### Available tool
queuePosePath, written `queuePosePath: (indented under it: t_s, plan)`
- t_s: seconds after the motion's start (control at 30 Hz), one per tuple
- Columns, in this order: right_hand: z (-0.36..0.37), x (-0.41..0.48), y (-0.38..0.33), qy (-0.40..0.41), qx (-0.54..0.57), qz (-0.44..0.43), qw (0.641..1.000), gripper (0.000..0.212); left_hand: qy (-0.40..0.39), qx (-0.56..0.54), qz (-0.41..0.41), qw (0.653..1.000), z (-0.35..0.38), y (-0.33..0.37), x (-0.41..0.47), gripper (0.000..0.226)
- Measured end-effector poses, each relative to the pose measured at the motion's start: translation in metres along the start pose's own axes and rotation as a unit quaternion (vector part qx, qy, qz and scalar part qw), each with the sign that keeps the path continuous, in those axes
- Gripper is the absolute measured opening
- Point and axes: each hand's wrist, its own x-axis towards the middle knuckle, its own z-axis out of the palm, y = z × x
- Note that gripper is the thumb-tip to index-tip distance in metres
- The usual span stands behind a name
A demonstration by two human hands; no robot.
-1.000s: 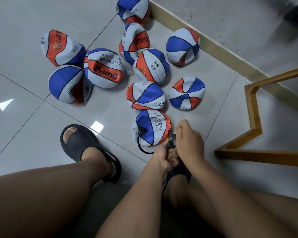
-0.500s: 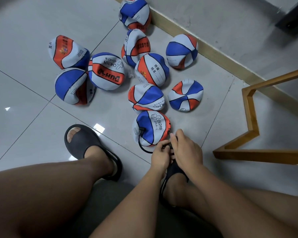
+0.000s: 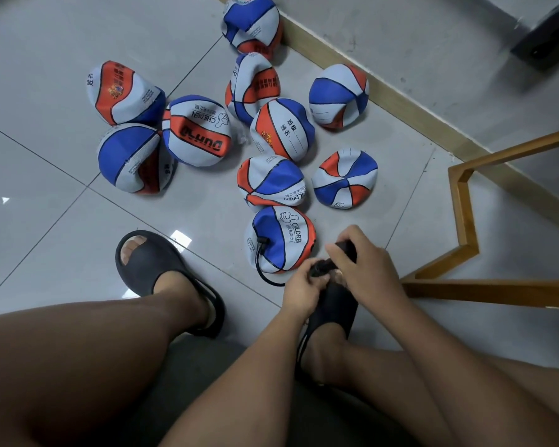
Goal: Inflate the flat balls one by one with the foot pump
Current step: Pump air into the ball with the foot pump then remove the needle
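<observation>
The left hand [image 3: 302,287] and right hand [image 3: 367,269] both grip the black pump [image 3: 347,250] (its hose [image 3: 257,266] goes into the nearest flat ball [image 3: 283,233]).

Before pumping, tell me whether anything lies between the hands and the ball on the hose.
Nothing visible: left hand and right hand hold the pump right beside that ball, hose already plugged in.
</observation>
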Motion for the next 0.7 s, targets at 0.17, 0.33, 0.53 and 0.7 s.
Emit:
queuePosePath:
  t_s: [0.17,0.33,0.53,0.7]
  plan:
    - [0.018,-0.021,-0.001,-0.03,0.03,-0.075,0.996,0.011,0.039,0.092,0.064,0.993,-0.01,0.002,-0.006,0.023]
    - [0.064,-0.006,0.013,-0.045,0.017,0.002,0.999,0.023,0.043,0.16,0.084,0.983,-0.013,0.003,-0.006,0.01]
    - [0.068,0.013,0.014,-0.096,-0.066,0.005,0.993,0.027,0.022,0.177,0.069,0.982,-0.023,0.013,-0.001,0.01]
    - [0.022,0.008,-0.004,-0.09,-0.227,-0.071,0.967,0.027,0.007,0.13,0.075,0.989,-0.021,0.01,-0.005,0.032]
